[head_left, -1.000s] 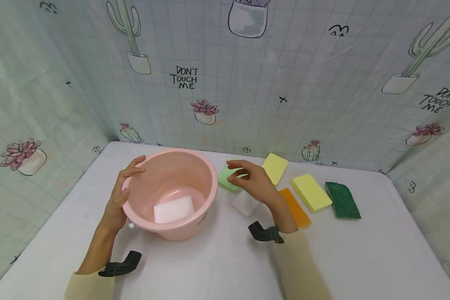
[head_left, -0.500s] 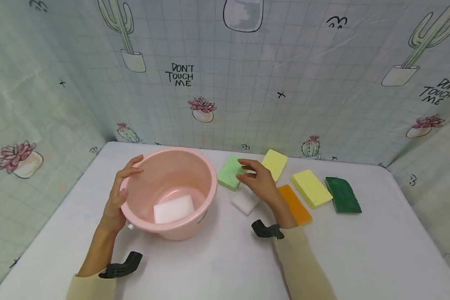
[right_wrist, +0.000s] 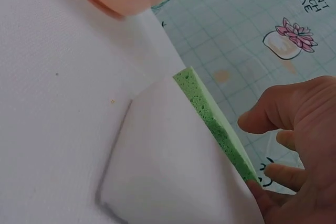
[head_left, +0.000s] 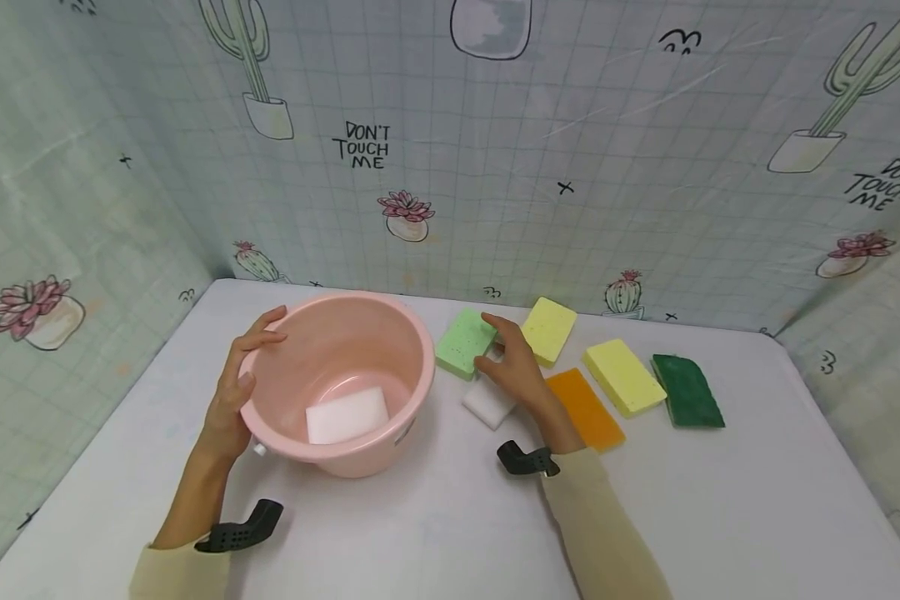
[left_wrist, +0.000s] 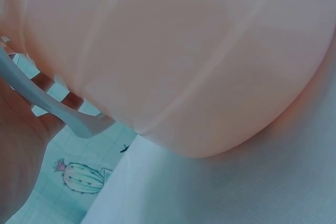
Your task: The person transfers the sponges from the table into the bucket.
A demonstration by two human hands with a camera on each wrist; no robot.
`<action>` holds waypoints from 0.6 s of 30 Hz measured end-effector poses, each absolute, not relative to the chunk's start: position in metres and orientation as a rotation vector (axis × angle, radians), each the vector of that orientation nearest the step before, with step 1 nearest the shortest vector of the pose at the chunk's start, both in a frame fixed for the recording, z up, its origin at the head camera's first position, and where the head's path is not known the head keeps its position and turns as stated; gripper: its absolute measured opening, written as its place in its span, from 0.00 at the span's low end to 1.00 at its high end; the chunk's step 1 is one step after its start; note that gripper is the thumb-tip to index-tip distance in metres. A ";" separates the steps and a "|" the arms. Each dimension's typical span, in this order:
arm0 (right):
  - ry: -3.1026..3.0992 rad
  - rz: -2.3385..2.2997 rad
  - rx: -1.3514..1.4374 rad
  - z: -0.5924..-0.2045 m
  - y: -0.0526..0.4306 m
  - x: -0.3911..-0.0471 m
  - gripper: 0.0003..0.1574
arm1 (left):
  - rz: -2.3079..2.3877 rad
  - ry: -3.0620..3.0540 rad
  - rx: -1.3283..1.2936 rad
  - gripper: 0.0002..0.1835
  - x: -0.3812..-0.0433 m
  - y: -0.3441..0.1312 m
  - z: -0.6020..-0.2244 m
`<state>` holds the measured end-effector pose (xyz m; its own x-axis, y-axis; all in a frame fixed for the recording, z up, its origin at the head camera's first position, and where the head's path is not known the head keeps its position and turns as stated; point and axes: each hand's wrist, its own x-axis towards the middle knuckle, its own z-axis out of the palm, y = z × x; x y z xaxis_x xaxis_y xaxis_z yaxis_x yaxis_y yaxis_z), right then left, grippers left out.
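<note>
Your right hand (head_left: 520, 368) has spread thumb and fingertips wider since half a second ago, beside the green sponge (head_left: 463, 343) and above the white sponge (head_left: 487, 404), mid-frame; contact cannot be told. Your left hand (head_left: 228, 407) grips the pink basin (head_left: 360, 354) by its rim, left of centre.

Head view: soft, even light; table (head_left: 435, 533) pale; faint, soft-edged shadows beside basin (head_left: 337, 350) and sleeves (head_left: 600, 525); gloss arc on basin floor; cloth (head_left: 510, 125) muted grey-blue, thin glints along upper-right creases; outer edges somewhat stretched. Left wrist view: dim, hazy, blue-green cast; long pale streaks on basin wall; light perhaps from above, though haze makes this uncertain. Right wrist view: dim, cool; right hand (right_wrist: 320, 135) shaded; white sponge (right_wrist: 168, 156) low in detail, grey shadow along its edge; green sponge (right_wrist: 215, 127) pores clear.
</note>
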<state>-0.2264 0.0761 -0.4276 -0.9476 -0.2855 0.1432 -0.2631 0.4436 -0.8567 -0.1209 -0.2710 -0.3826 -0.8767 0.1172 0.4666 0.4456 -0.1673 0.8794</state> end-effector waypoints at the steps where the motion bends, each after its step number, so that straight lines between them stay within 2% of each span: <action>1: 2.657 -1.549 -0.499 -0.428 0.076 -0.227 0.43 | -2.144 -1.867 -0.649 0.21 -0.121 -0.271 -0.383; 18: 2.696 -1.460 -0.509 -0.429 0.078 -0.231 0.42 | -2.156 -1.860 -0.651 0.21 -0.120 -0.271 -0.382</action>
<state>-0.2307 0.0784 -0.4290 -0.9459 -0.2996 0.1250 -0.2684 0.5051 -0.8203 -0.1201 -0.2714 -0.3816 -0.8775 0.1189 0.4646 0.4421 -0.1750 0.8797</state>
